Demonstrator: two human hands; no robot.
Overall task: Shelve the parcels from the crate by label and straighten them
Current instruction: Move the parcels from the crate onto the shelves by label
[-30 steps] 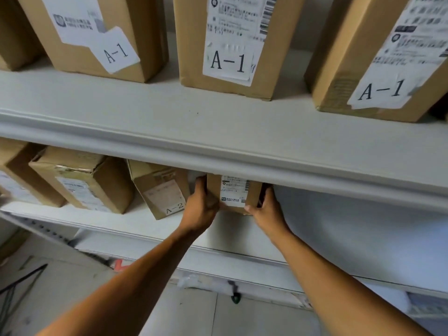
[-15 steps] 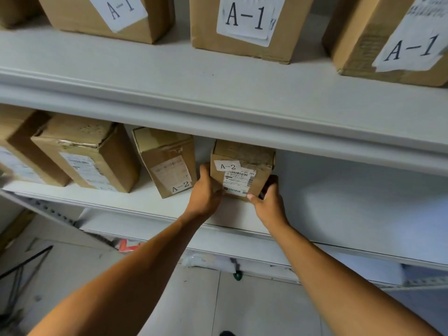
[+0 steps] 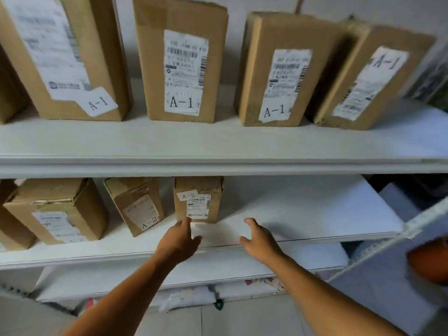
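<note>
A small cardboard parcel (image 3: 198, 199) marked A-2 stands upright on the lower shelf (image 3: 303, 214), its label facing out, just under the lip of the upper shelf (image 3: 218, 146); the left hand (image 3: 178, 243) hangs just before the parcel's lower left corner, fingers loosely spread and holding nothing, its fingertips close to the box though whether they touch it cannot be told; the right hand (image 3: 260, 241) hovers to the right of the parcel, clear of it, fingers relaxed and apart, also holding nothing; left of the parcel leans a second A-2 box (image 3: 137, 206), tilted, and further left a wider carton (image 3: 58, 212) turned at an angle; right of the parcel the lower shelf shows bare white board; above the parcel, on the upper shelf, stand four tall A-1 boxes (image 3: 180, 61) in a row, the rightmost (image 3: 373, 78) leaning; below the parcel lies a tiled floor (image 3: 242, 321) with small litter by the shelf foot.
</note>
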